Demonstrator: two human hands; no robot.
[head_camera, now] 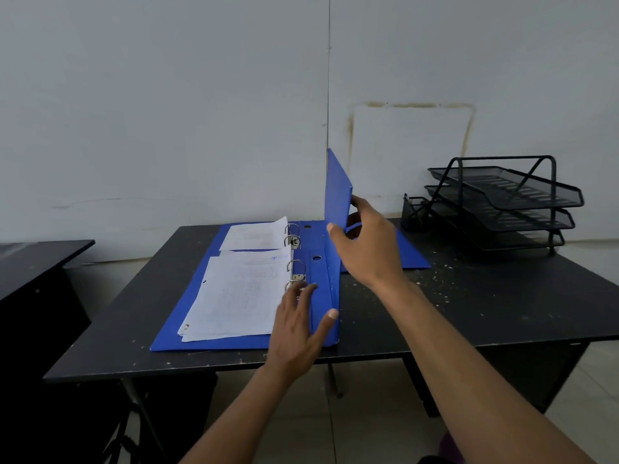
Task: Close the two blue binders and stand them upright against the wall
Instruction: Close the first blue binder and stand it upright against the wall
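Observation:
Two blue binders lie open on the black table [469, 306], one behind the other. The near binder [187, 316] holds a stack of white papers [241, 296] on its left side. Its right cover [337, 192] stands nearly vertical, and my right hand [365, 242] grips it with the thumb on the near face and the fingers behind. My left hand [298, 326] rests flat with fingers apart on this binder's spine, beside the metal rings [294, 266]. The far binder [412, 252] has its right cover flat on the table and papers [254, 234] on its left.
A black three-tier mesh paper tray [502, 195] stands at the table's back right, against the pale wall [201, 128]. A second dark table [40, 262] is at the left. White specks litter the tabletop right of the binders.

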